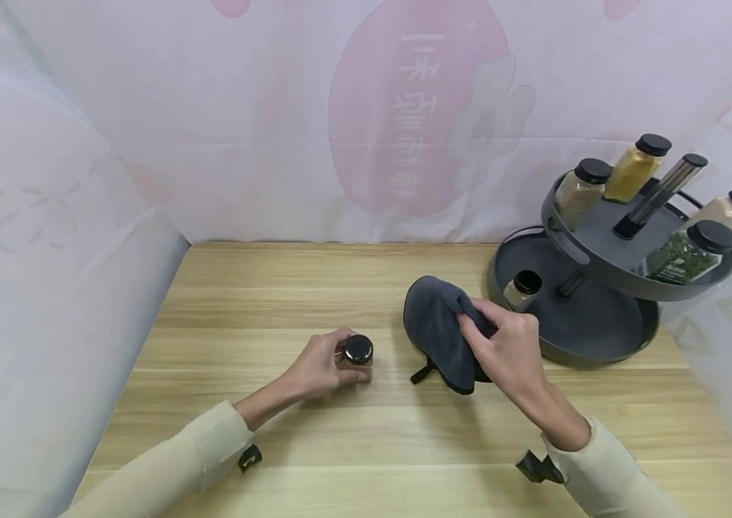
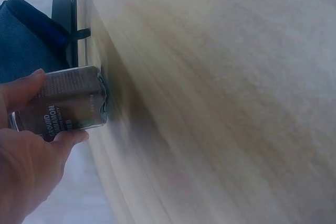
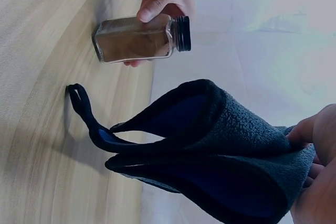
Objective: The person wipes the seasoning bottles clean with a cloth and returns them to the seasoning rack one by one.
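Observation:
My left hand (image 1: 320, 368) grips a clear glass spice jar (image 1: 359, 350) with a black lid, thumb and fingers on opposite sides. Its label reads ground cinnamon in the left wrist view, and brown powder fills much of the jar (image 3: 131, 40) in the right wrist view. The jar stands upright at the tabletop; whether its base touches the wood I cannot tell. To its right, my right hand (image 1: 511, 352) pinches a dark grey cloth (image 1: 433, 324) with black edging. The cloth (image 3: 241, 124) hangs in folds, its loop (image 3: 81, 103) pointing down towards the table, apart from the jar.
A two-tier dark grey round rack (image 1: 599, 342) stands at the back right, close to my right hand. Several black-lidded spice jars sit on its upper tier, and a small jar (image 1: 521, 291) is on the lower one. Printed white curtains (image 1: 262, 180) border the wooden table (image 1: 262, 288).

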Demonstrator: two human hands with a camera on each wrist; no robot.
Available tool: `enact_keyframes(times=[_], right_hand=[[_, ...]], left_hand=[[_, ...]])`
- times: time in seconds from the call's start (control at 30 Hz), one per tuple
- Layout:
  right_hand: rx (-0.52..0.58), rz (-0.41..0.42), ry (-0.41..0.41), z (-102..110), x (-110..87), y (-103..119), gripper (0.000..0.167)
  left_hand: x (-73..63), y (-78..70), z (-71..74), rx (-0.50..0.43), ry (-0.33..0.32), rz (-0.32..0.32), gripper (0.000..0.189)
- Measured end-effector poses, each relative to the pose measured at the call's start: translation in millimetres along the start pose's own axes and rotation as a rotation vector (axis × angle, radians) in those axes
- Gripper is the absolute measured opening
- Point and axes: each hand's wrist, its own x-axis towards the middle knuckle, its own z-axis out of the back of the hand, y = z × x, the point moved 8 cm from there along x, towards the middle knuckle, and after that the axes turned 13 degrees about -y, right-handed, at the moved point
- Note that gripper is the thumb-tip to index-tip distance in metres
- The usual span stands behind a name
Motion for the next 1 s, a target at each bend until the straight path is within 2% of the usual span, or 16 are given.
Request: enact_keyframes(times=[0.4, 0.53, 0.63, 0.8, 1.0], right_hand=[[-0.006, -0.007, 0.01, -2.3, -2.6, -1.0, 0.016], [-0.004, -0.017, 0.018, -3.6, -3.2, -1.4, 0.016], [-0.004, -0.022, 0.023, -4.5, -3.8, -1.8, 0.016], [-0.006, -0.023, 0.022, -4.3, -4.5, -2.0, 0.016], [-0.004, -0.032, 0.02, -4.0, -5.8, -3.0, 0.016]], left_hand=[[-1.2, -1.8, -0.9, 0.015, 0.036, -0.044, 0.046], [-2.9, -1.6, -2.4, 0.017, 0.023, -0.068, 0.051], [-8.0, -1.2, -1.3, 0.06, -0.064, -0.069, 0.063], [-20.7, 1.4, -2.9, 0.104, -0.234, 0.004, 0.085], [-28.7, 1.6, -10.1, 0.075, -0.357, 0.074, 0.087]])
